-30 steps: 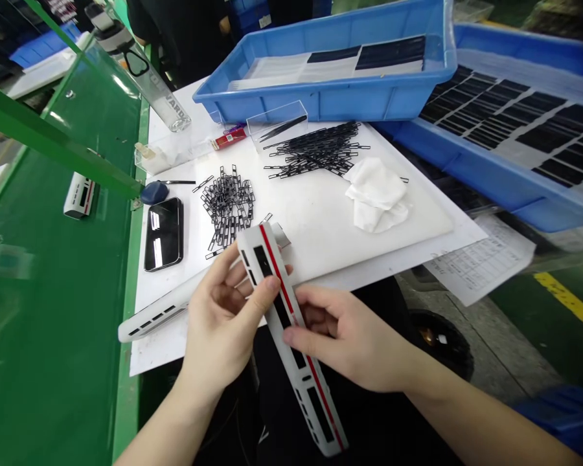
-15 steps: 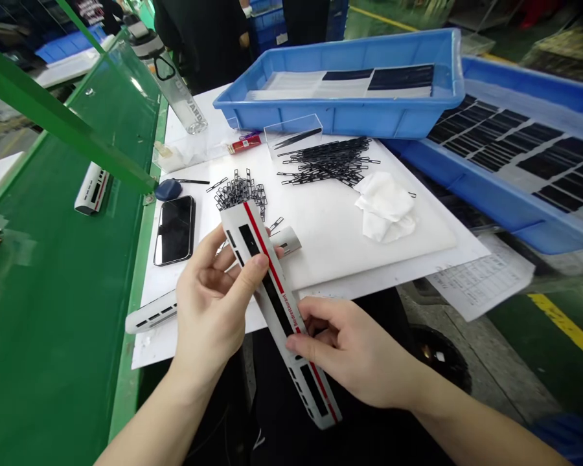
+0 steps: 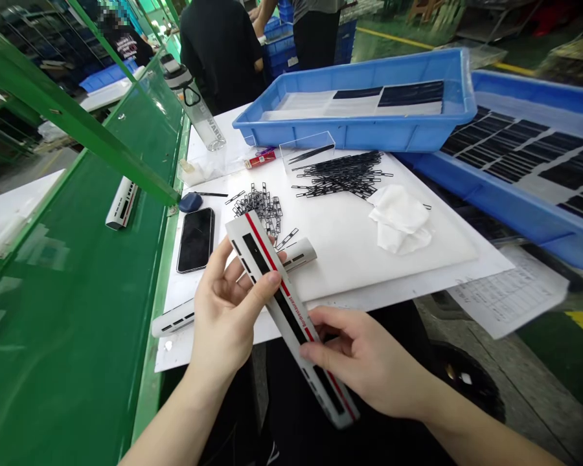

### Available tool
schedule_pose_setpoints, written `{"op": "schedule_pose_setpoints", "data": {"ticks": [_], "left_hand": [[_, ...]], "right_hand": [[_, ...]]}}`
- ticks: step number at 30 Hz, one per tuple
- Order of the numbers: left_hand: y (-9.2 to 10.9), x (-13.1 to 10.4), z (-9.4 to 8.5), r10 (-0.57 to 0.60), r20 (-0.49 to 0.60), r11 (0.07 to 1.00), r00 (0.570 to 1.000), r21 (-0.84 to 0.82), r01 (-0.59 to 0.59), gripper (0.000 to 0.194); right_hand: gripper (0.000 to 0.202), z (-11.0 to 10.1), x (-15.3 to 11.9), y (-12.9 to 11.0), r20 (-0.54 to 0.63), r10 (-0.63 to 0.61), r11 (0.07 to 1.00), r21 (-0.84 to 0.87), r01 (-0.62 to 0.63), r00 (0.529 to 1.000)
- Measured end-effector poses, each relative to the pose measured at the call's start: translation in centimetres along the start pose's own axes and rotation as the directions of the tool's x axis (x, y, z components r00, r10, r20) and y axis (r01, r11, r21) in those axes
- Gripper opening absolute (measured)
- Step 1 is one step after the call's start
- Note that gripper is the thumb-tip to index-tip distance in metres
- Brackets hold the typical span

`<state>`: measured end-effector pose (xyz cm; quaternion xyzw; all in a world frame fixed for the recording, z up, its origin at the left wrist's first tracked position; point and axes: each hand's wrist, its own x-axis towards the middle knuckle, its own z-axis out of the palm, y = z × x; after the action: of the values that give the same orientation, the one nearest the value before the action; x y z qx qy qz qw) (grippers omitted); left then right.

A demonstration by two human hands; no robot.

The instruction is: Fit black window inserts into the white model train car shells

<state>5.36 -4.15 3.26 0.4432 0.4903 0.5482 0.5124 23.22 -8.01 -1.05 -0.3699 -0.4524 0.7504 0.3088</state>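
Observation:
A white model train car shell [image 3: 289,304] with a red stripe, dark windows and red lettering slants across the middle, its far end over the table and its near end over my lap. My left hand [image 3: 230,307] wraps its upper half from the left, thumb on top. Farther down, my right hand [image 3: 352,353] pinches its right side between thumb and fingers. Another white shell [image 3: 300,255] lies on the table just behind the held one. A further shell [image 3: 175,320] lies left of my left hand, partly hidden by it. Small black window frame pieces [image 3: 265,206] are heaped beyond the held shell.
Long black strips [image 3: 342,173] and a crumpled white cloth [image 3: 402,220] lie on the white mat [image 3: 340,265]. A phone [image 3: 195,241], bottle [image 3: 199,113] and blue bins [image 3: 354,133] [image 3: 539,181] surround them. One shell [image 3: 122,204] sits on the green belt [image 3: 92,304]. People stand behind.
The view has shifted, so everything appears slightly farther right and lower. My hands keep the same hold on the train car shell. The hand at the far left edge has left the view.

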Motion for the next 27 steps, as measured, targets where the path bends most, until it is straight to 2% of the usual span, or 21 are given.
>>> {"op": "schedule_pose_setpoints", "data": {"ticks": [2,5,7,11,15,19,21,24,27], "left_hand": [[-0.1,-0.3,0.1,0.005,0.012,1.0,1.0,-0.009,-0.004,0.058],[-0.1,-0.7,0.4,-0.093,0.088,0.995,0.992,-0.009,0.095,0.075],[0.0,-0.9,0.5,-0.142,0.115,0.99,0.983,-0.001,0.143,0.078],[0.3,-0.8,0.7,-0.146,0.1,0.989,0.984,-0.011,0.148,0.072],[-0.3,-1.0,0.7,-0.124,0.075,0.99,0.989,-0.051,0.128,0.069],[-1.0,-1.5,0.8,-0.186,0.156,0.981,0.97,-0.017,0.191,0.044],[-1.0,-1.7,0.9,-0.193,0.146,0.981,0.97,0.017,0.193,0.035],[-0.7,-1.7,1.2,-0.182,0.108,0.983,0.977,0.008,0.183,0.034],[-0.7,-1.6,1.2,-0.16,0.098,0.987,0.982,0.016,0.16,0.032]], "right_hand": [[0.01,-0.2,-0.1,-0.1,-0.03,-0.006,1.0,-0.005,0.006,1.0],[0.012,-0.1,0.0,-0.3,-0.044,-0.029,1.0,-0.014,0.028,0.999],[0.013,0.1,0.2,-0.4,-0.039,-0.019,1.0,-0.012,0.019,0.999],[0.012,0.2,0.3,-0.4,-0.045,-0.035,0.999,0.0,0.035,0.998],[0.008,-0.4,0.3,-0.7,-0.023,-0.09,0.995,0.035,0.091,0.996],[0.01,-1.0,0.7,-1.3,-0.068,-0.109,0.994,0.02,0.111,0.992],[0.013,-1.1,0.9,-1.4,-0.055,-0.108,0.994,0.026,0.11,0.993],[0.018,-1.2,0.8,-1.2,0.007,-0.124,0.99,0.066,0.123,0.992],[0.018,-1.4,0.5,-1.0,-0.006,-0.12,0.992,0.045,0.12,0.993]]}}
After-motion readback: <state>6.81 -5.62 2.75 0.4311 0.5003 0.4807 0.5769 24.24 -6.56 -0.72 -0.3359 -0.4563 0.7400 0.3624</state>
